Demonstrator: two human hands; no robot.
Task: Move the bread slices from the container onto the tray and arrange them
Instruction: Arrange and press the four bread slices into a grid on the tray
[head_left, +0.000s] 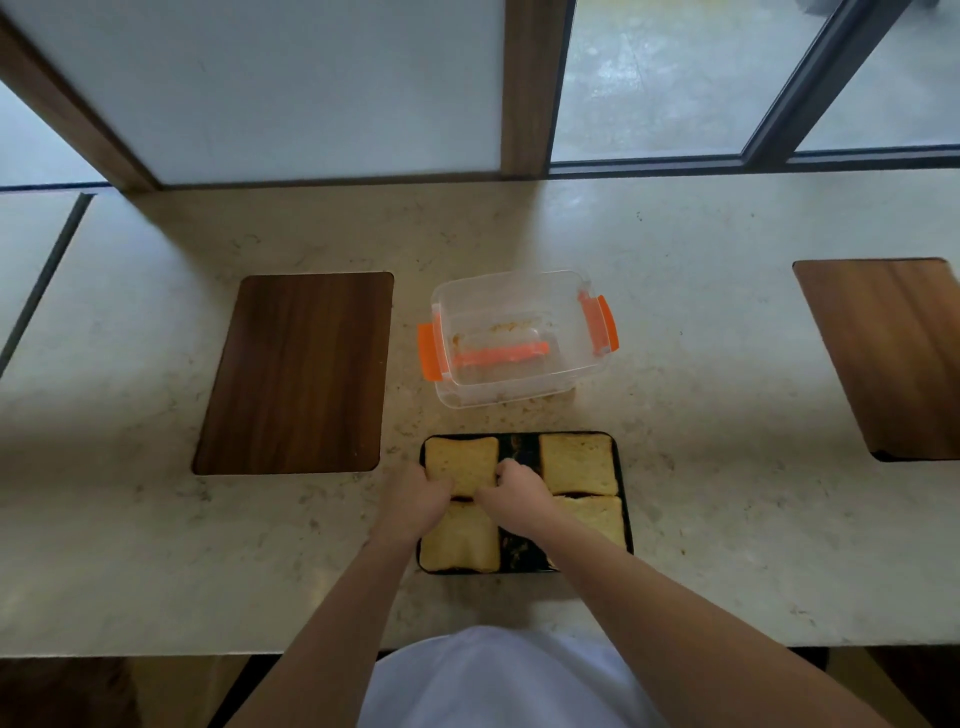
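A dark rectangular tray (623, 467) lies at the near edge of the counter with several bread slices on it. The far-left slice (460, 462) is gripped at its near edge by my left hand (415, 499) and at its right corner by my right hand (514, 493). Another slice (577, 463) lies far right, one (457, 543) near left, and one (597, 517) near right, partly hidden by my right forearm. Behind the tray stands a clear plastic container (514, 338) with orange clips; it holds only crumbs.
A dark wooden board (296, 371) is set into the pale stone counter to the left of the container, and another (893, 353) sits at the far right. Windows and a wooden post rise behind the counter. Crumbs lie between container and tray.
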